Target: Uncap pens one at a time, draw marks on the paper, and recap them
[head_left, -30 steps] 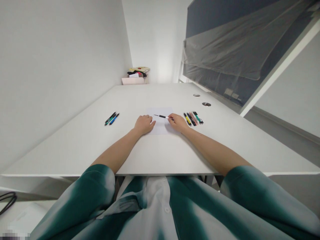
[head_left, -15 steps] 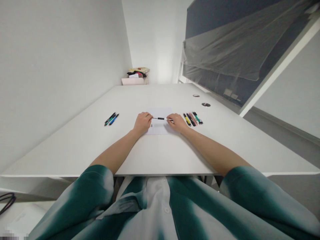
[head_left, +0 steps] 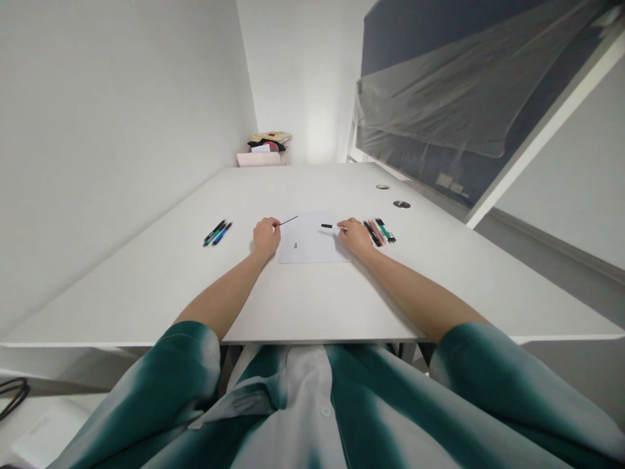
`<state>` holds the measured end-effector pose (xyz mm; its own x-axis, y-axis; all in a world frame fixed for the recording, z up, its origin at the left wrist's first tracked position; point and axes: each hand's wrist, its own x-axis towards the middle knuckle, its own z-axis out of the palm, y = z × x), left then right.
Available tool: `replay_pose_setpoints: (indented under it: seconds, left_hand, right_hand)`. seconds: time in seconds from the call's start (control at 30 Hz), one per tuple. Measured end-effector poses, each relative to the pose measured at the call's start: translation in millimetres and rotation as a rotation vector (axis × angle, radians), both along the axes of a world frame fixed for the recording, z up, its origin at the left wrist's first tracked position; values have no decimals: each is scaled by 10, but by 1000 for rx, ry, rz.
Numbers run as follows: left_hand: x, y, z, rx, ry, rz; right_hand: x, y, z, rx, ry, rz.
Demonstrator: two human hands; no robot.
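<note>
My left hand (head_left: 266, 237) is closed on a thin dark pen refill (head_left: 289, 220), which points up and right over a sheet of white paper (head_left: 312, 251). Opposite it, my right hand (head_left: 355, 236) pinches a white pen barrel with a black grip (head_left: 330, 226), its grip end pointing left. A gap separates the refill from the barrel. On the paper, near its left side, lies a small grey pen tip (head_left: 295, 245). Several pens (head_left: 383, 230) lie just right of my right hand, which partly covers them.
Left of the paper, a few pens (head_left: 217, 232) in black, green and blue lie side by side on the white table (head_left: 312, 303). Two round metal cable covers (head_left: 402, 204) are set into the table at right. A pink box of items (head_left: 258, 158) stands at the far end.
My hands have moved apart, left hand leftward and right hand rightward. The refill has come out of the pen barrel and now tilts upward.
</note>
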<state>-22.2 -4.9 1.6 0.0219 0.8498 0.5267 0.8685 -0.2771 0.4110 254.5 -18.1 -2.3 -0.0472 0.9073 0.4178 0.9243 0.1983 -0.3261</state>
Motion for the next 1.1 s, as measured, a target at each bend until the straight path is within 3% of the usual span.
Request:
replay_pose_setpoints:
  seconds: [0.17,0.33,0.43,0.6,0.77,1.1]
  left_hand:
    - [107,-66,9,18,56,-171]
    - [232,-165,39,2,128,-291]
    - [263,-201,49,-3,174,-316]
    - [304,-235,47,0,251,-356]
    - [412,-300,53,17,284,-408]
    - [346,-256,25,-25,292,-352]
  right_hand:
    - [-69,28,-52,-16,-56,117]
    - [-91,9,-40,-87,-120,106]
    - [-63,1,-27,-34,-84,120]
    - [-100,-40,1,98,-17,308]
    - [-235,-111,16,78,-111,500]
    - [-214,-154,80,12,-241,358]
